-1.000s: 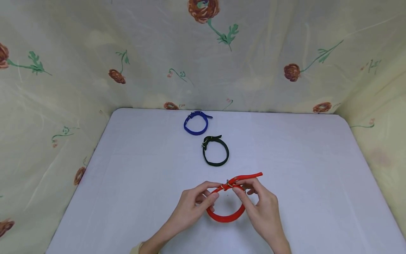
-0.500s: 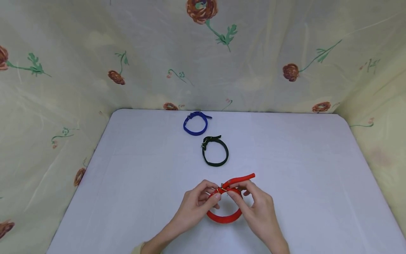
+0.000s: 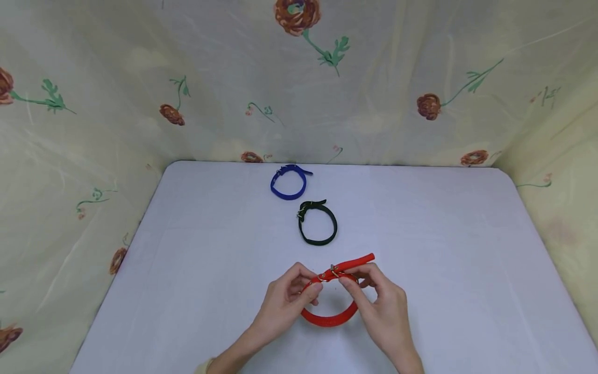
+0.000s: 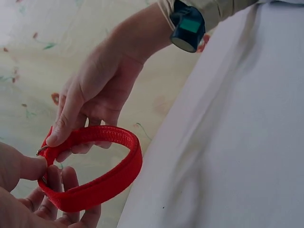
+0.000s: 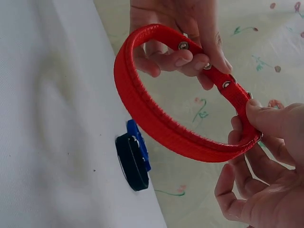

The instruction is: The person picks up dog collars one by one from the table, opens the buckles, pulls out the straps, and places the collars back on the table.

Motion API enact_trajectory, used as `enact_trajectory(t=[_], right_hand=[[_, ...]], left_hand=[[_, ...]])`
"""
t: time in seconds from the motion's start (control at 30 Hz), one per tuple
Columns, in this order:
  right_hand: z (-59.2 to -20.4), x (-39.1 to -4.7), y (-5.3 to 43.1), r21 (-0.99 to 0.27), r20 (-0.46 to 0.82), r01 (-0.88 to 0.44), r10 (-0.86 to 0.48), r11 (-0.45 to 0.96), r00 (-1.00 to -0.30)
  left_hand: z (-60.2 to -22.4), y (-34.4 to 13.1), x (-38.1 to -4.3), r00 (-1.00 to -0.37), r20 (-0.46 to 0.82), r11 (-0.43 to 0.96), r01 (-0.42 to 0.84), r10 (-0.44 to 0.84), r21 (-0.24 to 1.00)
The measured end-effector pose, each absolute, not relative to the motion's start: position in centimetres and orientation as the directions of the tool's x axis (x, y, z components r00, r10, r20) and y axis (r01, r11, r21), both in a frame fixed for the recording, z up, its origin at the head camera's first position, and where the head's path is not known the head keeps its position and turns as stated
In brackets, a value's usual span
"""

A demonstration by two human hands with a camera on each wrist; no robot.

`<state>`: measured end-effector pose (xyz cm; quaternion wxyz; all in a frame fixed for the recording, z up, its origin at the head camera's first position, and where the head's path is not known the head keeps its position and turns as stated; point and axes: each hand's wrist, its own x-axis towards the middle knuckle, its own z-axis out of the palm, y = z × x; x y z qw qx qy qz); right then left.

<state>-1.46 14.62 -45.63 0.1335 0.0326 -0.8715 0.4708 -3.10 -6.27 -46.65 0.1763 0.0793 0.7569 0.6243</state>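
Note:
Both hands hold a red buckled collar (image 3: 329, 320), raised in a loop at the front of the table. In the head view my left hand (image 3: 285, 302) pinches the strap on the left of the metal buckle (image 3: 334, 270). Thumb and fingers of my right hand (image 3: 386, 307) grip the band just right of the buckle. The strap's free end (image 3: 359, 261) sticks out to the upper right, past the right fingertips. Metal eyelets (image 5: 184, 46) show along the strap in the right wrist view. The left wrist view shows the collar's wide band (image 4: 109, 187) from the side.
Farther back on the white table (image 3: 210, 259) lie a dark green, nearly black collar (image 3: 320, 242) and, behind it, a blue collar (image 3: 288, 196), both buckled into loops. A flower-patterned cloth (image 3: 224, 67) hangs behind the table and at its sides.
The red collar has shifted slightly left, and its free end has come left with it. Both hands have made small finger movements around the buckle. The other two collars stay in place.

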Motion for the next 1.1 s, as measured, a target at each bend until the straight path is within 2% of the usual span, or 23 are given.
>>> enact_trajectory(t=[0.3,0.57,0.83,0.97,1.1], right_hand=[[-45.58,-1.42,14.85,-0.802,0.276,-0.195,0.060,0.565,-0.959],[-45.40,-1.38,14.77,-0.780,0.291,-0.238,-0.001,0.579,-0.957],[-45.54,-1.39,15.13,-0.782,0.270,-0.250,-0.051,0.571,-0.962],[-45.47,-1.41,15.21,-0.787,0.273,-0.239,-0.027,0.568,-0.962],[-45.35,-1.39,15.28,-0.790,0.258,-0.231,-0.035,0.568,-0.966]], left_hand=[[-46.56,-6.29,-3.03,-0.921,-0.178,0.208,-0.109,0.347,0.972],[-46.52,-6.15,-2.97,-0.906,-0.202,0.222,-0.124,0.372,0.967],[-46.45,-6.09,-2.95,-0.922,-0.243,0.266,-0.164,0.301,0.950],[-46.32,-6.02,-2.96,-0.914,-0.276,0.218,-0.217,0.299,0.952],[-46.10,-5.88,-2.90,-0.914,-0.273,0.215,-0.214,0.300,0.953]])
